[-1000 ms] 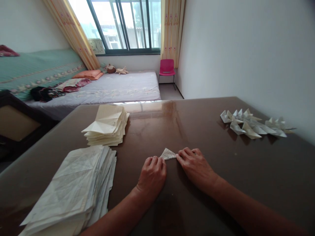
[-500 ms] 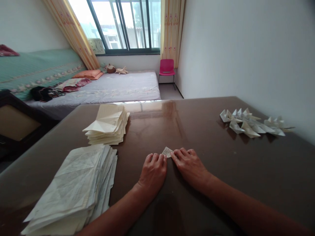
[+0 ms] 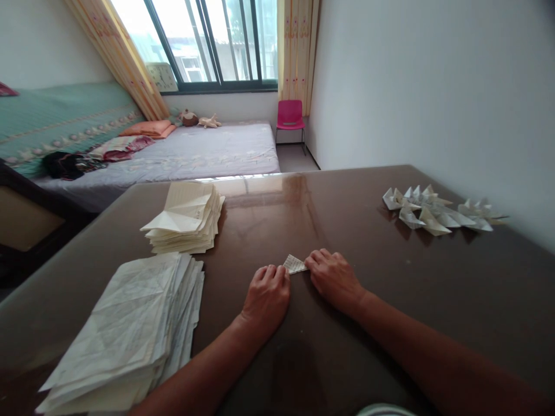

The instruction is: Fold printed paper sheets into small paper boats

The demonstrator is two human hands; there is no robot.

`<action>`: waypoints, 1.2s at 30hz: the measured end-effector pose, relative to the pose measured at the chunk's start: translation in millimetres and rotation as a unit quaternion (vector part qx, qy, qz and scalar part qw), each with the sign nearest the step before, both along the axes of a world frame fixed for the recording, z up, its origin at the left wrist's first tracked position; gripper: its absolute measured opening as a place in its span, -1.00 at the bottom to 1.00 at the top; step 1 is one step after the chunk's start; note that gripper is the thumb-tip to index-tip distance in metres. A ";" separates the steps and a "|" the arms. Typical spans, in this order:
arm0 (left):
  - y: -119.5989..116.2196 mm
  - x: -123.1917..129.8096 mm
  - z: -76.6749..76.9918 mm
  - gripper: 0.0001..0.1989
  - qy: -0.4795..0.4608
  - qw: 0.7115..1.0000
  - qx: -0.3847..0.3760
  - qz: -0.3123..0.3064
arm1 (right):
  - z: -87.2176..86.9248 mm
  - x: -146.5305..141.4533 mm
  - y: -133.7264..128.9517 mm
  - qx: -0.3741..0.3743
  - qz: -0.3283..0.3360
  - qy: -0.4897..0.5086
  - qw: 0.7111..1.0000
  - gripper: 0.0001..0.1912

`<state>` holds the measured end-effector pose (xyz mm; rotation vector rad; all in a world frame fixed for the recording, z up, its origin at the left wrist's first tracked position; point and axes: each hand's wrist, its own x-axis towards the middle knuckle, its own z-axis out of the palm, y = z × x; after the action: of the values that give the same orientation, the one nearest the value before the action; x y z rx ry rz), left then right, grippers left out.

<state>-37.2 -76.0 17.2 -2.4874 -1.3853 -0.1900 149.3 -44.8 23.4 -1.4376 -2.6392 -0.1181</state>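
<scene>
A small folded piece of printed paper (image 3: 295, 264) lies low over the brown table, between my two hands. My left hand (image 3: 266, 294) is closed at its left corner, fingers curled and pinching the edge. On the opposite corner, my right hand (image 3: 333, 277) pinches the paper between thumb and fingers. The fingertips partly cover both ends. Off to the far right stand several folded paper boats (image 3: 433, 211) in a cluster, clear of both hands.
At left lies a large stack of greyish printed sheets (image 3: 117, 323), and behind it a stack of creased cream sheets (image 3: 186, 216). The glossy table (image 3: 269, 219) reaches the white wall at right. Beyond are a bed (image 3: 217, 147) and a pink chair (image 3: 290, 115). A pale rounded rim (image 3: 385, 409) shows at the bottom edge.
My hands have moved slightly apart, and more of the folded paper shows between them as a wider triangle. The whole view has shifted a little.
</scene>
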 end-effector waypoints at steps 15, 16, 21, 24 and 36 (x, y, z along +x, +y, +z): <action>8.2 -9.2 -6.4 -0.78 -0.091 0.995 -0.027 0.009 | -15.8 7.8 18.8 -0.110 0.014 0.223 0.969 -0.70; 8.7 -9.4 -6.7 -0.78 -0.103 0.994 -0.032 0.018 | -15.6 7.8 18.9 -0.110 0.013 0.224 0.968 -0.71; 11.4 -10.3 -9.4 -0.68 -0.159 0.983 -0.056 0.067 | -15.1 7.6 18.2 -0.108 0.014 0.243 0.964 -0.73; 12.4 -11.5 -10.1 -0.70 -0.169 0.981 -0.074 0.065 | -15.9 7.8 18.3 -0.107 0.017 0.246 0.963 -0.74; 12.4 -12.2 -11.9 -0.78 -0.268 0.958 -0.097 -0.009 | -14.1 7.5 14.9 -0.045 0.070 0.250 0.965 -0.82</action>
<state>-49.4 -63.6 5.3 -2.7324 -1.6439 -0.8223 156.8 -29.9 9.3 -1.1115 -2.3331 0.3390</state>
